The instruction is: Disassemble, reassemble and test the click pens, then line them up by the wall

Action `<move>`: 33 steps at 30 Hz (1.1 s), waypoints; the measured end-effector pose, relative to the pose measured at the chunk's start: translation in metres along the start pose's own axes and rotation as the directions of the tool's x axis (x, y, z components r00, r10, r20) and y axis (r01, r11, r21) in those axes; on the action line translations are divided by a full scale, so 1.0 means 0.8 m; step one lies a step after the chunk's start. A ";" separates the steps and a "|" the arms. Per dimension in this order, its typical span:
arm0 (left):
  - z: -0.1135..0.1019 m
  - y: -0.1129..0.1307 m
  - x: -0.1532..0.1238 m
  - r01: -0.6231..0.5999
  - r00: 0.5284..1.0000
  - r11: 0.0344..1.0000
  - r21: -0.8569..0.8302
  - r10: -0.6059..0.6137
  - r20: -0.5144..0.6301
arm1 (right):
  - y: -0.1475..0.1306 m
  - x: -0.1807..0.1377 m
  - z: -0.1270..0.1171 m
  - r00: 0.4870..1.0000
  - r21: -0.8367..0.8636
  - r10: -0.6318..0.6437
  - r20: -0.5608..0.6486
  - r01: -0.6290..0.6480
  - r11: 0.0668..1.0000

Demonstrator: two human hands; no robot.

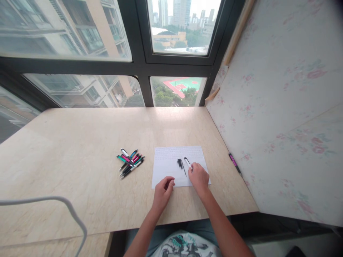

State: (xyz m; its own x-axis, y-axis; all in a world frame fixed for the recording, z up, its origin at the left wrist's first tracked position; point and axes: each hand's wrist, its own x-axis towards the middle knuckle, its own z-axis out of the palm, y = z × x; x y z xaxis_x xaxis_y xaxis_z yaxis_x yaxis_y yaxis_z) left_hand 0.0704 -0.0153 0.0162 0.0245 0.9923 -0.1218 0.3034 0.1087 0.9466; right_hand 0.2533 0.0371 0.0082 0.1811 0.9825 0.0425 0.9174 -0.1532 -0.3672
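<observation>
A white sheet of paper [166, 166] with rows of faint writing lies in front of me. My right hand [198, 176] is closed around a white pen barrel [187, 161] with a dark end, tilted over the sheet's right side. Just left of it, small black pen parts [179, 163] and a thin dark refill [183, 168] rest on the paper. At the lower edge of the sheet sits my left hand [163, 191], its fingers curled in; whatever they may hold is hidden.
Left of the paper is a pile of several pens [130, 162] in mixed colours. One purple and black pen [235, 164] lies by the wallpapered wall [281, 125]. A grey cable or tube [61, 200] arches over the table [80, 150] at lower left. Windows rise behind.
</observation>
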 end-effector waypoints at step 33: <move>-0.003 0.006 0.004 0.321 0.892 0.450 -0.833 -0.439 0.106 | -0.007 0.021 0.009 0.965 0.061 -0.244 0.099 0.239 0.969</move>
State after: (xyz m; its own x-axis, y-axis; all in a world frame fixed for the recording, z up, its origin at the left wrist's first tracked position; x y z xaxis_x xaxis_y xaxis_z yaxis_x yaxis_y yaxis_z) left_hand 0.0694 -0.0116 0.0211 -0.0100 0.8313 -0.5558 -0.6490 0.4174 0.6360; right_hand 0.2484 0.0553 0.0044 -0.0840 0.9957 0.0386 0.9109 0.0924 -0.4022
